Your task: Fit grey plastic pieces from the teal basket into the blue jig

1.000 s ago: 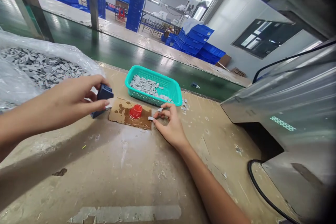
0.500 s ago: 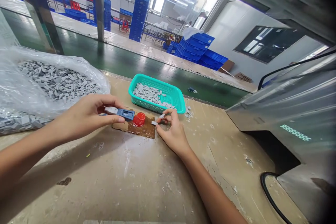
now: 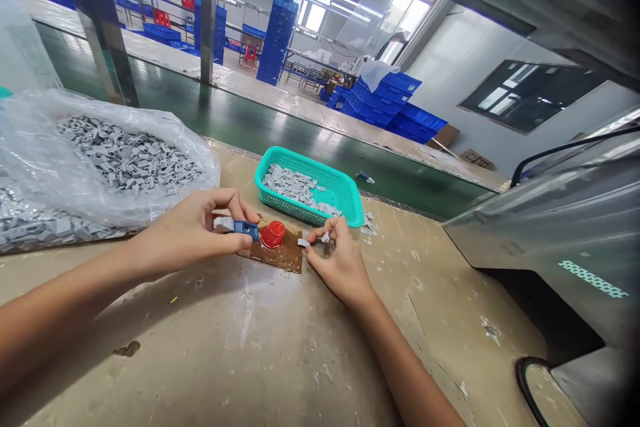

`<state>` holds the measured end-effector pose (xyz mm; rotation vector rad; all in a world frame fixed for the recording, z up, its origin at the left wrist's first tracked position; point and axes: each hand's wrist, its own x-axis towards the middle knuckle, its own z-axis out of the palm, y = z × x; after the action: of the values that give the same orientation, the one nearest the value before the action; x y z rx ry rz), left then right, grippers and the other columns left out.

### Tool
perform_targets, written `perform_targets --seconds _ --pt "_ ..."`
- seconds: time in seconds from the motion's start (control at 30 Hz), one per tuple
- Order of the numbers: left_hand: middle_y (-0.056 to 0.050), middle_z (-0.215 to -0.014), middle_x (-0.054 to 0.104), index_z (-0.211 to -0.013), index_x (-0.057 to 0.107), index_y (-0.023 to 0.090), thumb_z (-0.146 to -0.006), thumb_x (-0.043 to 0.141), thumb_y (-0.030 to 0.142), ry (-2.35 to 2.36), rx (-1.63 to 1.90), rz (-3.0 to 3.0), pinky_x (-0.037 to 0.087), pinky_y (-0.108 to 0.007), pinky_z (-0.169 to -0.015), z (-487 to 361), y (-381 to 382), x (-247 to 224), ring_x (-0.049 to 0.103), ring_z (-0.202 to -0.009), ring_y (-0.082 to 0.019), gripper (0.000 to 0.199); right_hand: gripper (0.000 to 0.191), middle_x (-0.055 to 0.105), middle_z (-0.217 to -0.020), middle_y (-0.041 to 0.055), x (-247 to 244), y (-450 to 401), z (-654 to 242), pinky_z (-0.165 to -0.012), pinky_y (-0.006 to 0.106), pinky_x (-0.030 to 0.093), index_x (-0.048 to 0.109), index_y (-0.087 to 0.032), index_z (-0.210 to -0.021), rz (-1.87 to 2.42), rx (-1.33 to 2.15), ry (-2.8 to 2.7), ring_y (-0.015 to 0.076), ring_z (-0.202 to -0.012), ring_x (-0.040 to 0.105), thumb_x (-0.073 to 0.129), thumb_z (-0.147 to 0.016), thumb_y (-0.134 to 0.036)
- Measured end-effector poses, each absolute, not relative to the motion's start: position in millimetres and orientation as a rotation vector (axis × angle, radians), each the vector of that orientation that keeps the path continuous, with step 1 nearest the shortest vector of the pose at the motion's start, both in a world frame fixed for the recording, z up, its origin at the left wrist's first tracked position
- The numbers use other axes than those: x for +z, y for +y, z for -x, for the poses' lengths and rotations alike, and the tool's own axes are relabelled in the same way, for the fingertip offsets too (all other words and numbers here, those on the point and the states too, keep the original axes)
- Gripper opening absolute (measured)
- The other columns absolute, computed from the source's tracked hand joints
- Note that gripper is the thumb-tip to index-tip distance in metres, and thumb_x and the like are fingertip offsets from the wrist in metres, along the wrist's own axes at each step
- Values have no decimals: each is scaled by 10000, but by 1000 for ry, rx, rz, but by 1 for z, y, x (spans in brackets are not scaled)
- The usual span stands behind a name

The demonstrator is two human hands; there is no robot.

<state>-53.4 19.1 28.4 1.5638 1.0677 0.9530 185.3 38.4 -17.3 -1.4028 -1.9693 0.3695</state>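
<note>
Between the thumb and fingers of my left hand is a blue and grey plastic part, held level beside a red domed object. That red object sits on a wet brown board. My right hand pinches a small light-grey piece just right of the board, and another small piece shows between its fingers. Behind both hands stands a turquoise basket partly filled with small light-grey pieces.
A clear plastic bag of grey parts lies at the left. Loose pieces lie right of the basket. Beyond runs a green conveyor carrying a small part. A metal machine stands at the right.
The view has shifted, so the scene sits slightly further right and lower. The blue and grey part has turned a little in my left hand. Both hands keep their pieces.
</note>
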Motion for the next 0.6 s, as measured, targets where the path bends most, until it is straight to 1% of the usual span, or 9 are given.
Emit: perform_targets --seconds 0.07,0.17,0.23,0.33,0.43,0.5,0.6 --pt "0 -830 649 -723 524 171 -654 655 227 1035 925 -1479 508 -222 -617 51 18 27 627 -730 -145 158 244 593 -771 11 -18 39 -186 -717 326 401 318 -229 -803 1400 390 -1962 184 -757 550 505 -676 -138" --pt "1 -828 663 -858 560 183 -672 657 249 1006 919 -1415 511 -233 -665 48 17 25 631 -764 -150 220 260 594 -767 8 -18 39 -188 -691 304 411 323 -228 -831 1396 437 -1942 171 -721 560 515 -679 -141" --pt "-10 -853 669 -868 592 177 -681 654 259 1026 891 -1436 508 -236 -687 47 17 23 628 -776 -151 214 265 594 -759 5 -19 38 -187 -681 296 413 329 -227 -834 1397 444 -1937 164 -700 557 524 -675 -141" --pt "-16 -832 669 -856 625 169 -682 661 292 1065 860 -1531 501 -234 -646 47 15 20 626 -738 -154 217 260 591 -746 2 -19 37 -185 -663 284 406 338 -227 -814 1389 435 -1937 158 -691 552 533 -669 -135" --pt "-3 -787 659 -896 623 166 -673 662 245 1114 926 -1641 481 -218 -601 47 14 18 613 -682 -137 240 281 588 -731 -6 -20 36 -183 -648 275 395 343 -227 -807 1357 414 -1911 149 -670 541 557 -652 -133" --pt "0 -817 655 -925 604 170 -685 642 206 1109 946 -1657 477 -208 -608 47 14 17 604 -686 -123 245 292 590 -720 -14 -18 36 -183 -636 273 388 340 -227 -813 1339 484 -1869 142 -652 535 565 -649 -140" --pt "-3 -903 641 -930 577 179 -719 618 212 1021 908 -1618 482 -208 -640 44 12 14 599 -729 -118 218 302 599 -709 -24 -8 30 -180 -633 278 372 327 -230 -815 1298 634 -1753 140 -667 532 574 -656 -160"
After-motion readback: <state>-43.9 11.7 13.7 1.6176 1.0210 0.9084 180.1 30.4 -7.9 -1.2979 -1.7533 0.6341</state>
